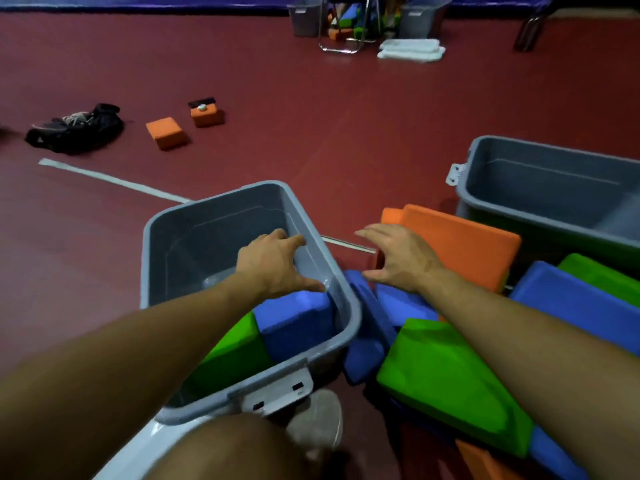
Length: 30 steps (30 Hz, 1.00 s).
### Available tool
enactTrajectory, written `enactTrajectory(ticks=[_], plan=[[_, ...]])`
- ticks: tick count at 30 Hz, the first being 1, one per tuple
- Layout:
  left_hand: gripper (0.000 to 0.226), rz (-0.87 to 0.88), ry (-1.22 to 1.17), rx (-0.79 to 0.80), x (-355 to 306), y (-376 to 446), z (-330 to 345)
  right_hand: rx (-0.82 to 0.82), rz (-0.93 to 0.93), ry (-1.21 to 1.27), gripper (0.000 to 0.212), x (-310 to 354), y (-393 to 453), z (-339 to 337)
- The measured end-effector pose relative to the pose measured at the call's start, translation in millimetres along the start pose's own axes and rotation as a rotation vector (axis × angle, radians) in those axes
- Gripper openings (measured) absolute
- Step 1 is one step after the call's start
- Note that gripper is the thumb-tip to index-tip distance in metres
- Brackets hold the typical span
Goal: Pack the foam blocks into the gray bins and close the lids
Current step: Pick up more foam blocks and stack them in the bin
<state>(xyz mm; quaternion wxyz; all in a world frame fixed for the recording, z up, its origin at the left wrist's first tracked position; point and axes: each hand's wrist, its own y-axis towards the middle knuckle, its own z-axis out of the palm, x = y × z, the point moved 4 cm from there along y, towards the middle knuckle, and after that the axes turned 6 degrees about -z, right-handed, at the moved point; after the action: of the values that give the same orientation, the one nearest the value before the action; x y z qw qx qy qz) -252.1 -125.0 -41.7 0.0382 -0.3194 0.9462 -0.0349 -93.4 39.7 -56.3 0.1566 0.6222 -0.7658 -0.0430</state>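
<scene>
Down on the red floor (311,133), the right hand (398,258) is hovering released right above the big orange block (464,244), while the left hand (273,261) is spreading empty over the gray bin (162,271).

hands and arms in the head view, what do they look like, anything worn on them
Both forearms are bare all the way to the frame edge: no sleeves, gloves, watch, bands or rings show. The left hand and the right hand are bare too, seen from the back. No markings are visible.
</scene>
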Motion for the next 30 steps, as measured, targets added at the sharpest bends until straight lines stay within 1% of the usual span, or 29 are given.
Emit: enactTrajectory(ticks=[4, 7, 9, 12, 14, 16, 17, 18, 19, 20, 22, 24, 26, 30], plan=[[0.105, 0.092, -0.045, 0.008, -75.9, 33.8, -18.1, -0.012, 0.170, -0.045, 0.084, -57.1, -39.5, -35.3], [0.109, 0.140, -0.064, 0.022, -125.9, 53.7, -18.1, 0.037, 0.296, -0.128, 0.095, -96.4, -62.0, -45.8], [0.106, 0.174, -0.068, 0.026, -153.6, 61.7, -14.4, 0.034, 0.388, -0.149, 0.102, -121.2, -72.1, -47.7], [0.102, 0.194, -0.134, 0.023, -181.1, 66.4, 0.5, -0.043, 0.534, -0.154, 0.109, -151.0, -85.3, -42.8], [0.106, 0.210, -0.180, 0.031, -190.7, 66.8, 14.8, -0.078, 0.667, -0.120, 0.112, -168.6, -96.1, -34.0], [0.109, 0.232, -0.192, 0.041, -196.0, 67.4, 25.3, -0.026, 0.800, -0.026, 0.119, -182.6, -108.2, -23.2], [0.107, 0.239, -0.195, 0.038, -198.4, 68.7, 27.0, 0.004, 0.836, 0.031, 0.122, -188.4, -113.2, -18.8], [0.104, 0.243, -0.201, 0.028, -201.7, 70.5, 26.8, 0.025, 0.843, 0.071, 0.122, -191.9, -116.6, -16.2], [0.101, 0.247, -0.210, 0.008, -205.6, 72.5, 25.1, 0.036, 0.826, 0.088, 0.118, -193.5, -118.7, -15.0], [0.099, 0.257, -0.218, -0.018, -210.5, 74.4, 22.7, 0.026, 0.800, 0.082, 0.109, -193.9, -119.8, -15.9], [0.096, 0.295, -0.230, -0.062, -221.6, 75.2, 17.4, -0.049, 0.754, 0.063, 0.087, -192.0, -120.6, -21.6], [0.095, 0.327, -0.241, -0.089, -231.0, 74.9, 13.7, -0.112, 0.704, 0.085, 0.075, -186.7, -119.3, -27.4], [0.093, 0.353, -0.252, -0.124, -237.5, 74.1, 9.3, -0.159, 0.638, 0.138, 0.076, -179.8, -116.1, -30.7], [0.092, 0.406, -0.249, -0.170, -239.6, 71.3, 3.8, -0.213, 0.536, 0.296, 0.093, -159.2, -105.0, -33.2]])
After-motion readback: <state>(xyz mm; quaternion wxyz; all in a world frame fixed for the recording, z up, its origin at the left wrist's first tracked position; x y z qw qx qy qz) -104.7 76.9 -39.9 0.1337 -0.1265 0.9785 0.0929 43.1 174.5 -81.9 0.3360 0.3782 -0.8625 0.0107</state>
